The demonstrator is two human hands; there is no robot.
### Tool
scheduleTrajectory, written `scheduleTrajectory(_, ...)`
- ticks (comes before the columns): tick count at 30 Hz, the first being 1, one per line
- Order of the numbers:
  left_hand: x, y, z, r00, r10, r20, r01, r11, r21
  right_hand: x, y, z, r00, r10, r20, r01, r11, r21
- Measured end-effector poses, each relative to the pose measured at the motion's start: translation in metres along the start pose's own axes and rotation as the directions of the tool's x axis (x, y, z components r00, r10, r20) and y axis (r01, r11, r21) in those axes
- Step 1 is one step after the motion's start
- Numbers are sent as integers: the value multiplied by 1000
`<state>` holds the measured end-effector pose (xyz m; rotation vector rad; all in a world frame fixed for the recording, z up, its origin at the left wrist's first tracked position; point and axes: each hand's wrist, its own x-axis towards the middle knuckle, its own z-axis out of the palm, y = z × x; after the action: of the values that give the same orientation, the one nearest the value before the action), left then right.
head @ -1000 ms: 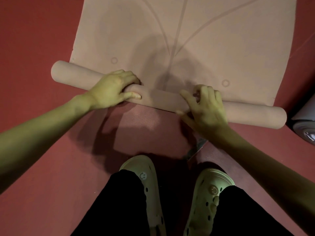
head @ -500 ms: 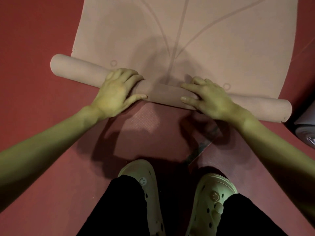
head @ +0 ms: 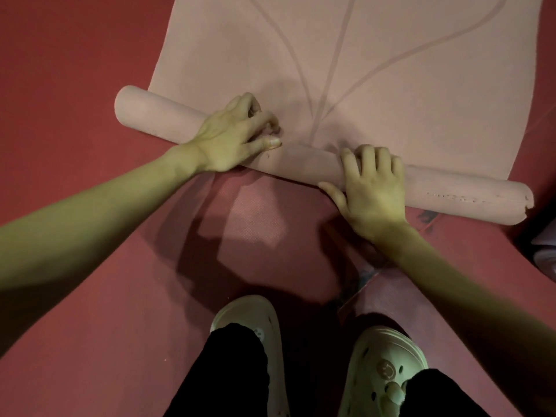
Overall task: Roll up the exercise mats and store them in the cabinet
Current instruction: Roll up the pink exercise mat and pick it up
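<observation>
The pale pink foam exercise mat [head: 346, 70] lies on the dark red floor [head: 75, 70], its near end wound into a slim roll [head: 304, 159] that runs slantwise, left end farther from the person and right end nearer. The unrolled part stretches flat away from the roll toward the far edge of the view. The mat looks soft, light and springy, so the coil is likely to loosen or telescope at its ends if pressure is uneven; it is best taken from above with both palms spaced along the middle, pushing evenly forward.

The left hand [head: 231, 136] sits on the roll left of centre, its fingers curled over the top and its thumb laid along the near side. The right hand [head: 371, 188] sits right of centre, fingers bent over the crest and thumb spread on the near side. Both ends of the roll stick out well beyond the hands.

Nearer the person lie two pale clogs [head: 385, 368] below black trouser legs [head: 228, 374]. At the right edge of the floor a rounded grey object [head: 546, 254] shows partly; I cannot tell what it is.
</observation>
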<state>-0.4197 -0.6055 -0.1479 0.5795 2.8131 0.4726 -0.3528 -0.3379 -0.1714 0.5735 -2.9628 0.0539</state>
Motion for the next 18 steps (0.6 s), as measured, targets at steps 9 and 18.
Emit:
scheduleTrajectory(9, -14, 23, 37, 905, -8, -425, 149, 942, 300, 44, 25, -7, 984, -117, 137, 98, 986, 136)
scheduleTrajectory(18, 31, 10, 22, 950, -18, -311, 131, 929, 345, 20, 1, 8, 987, 134, -88, -139, 989, -57)
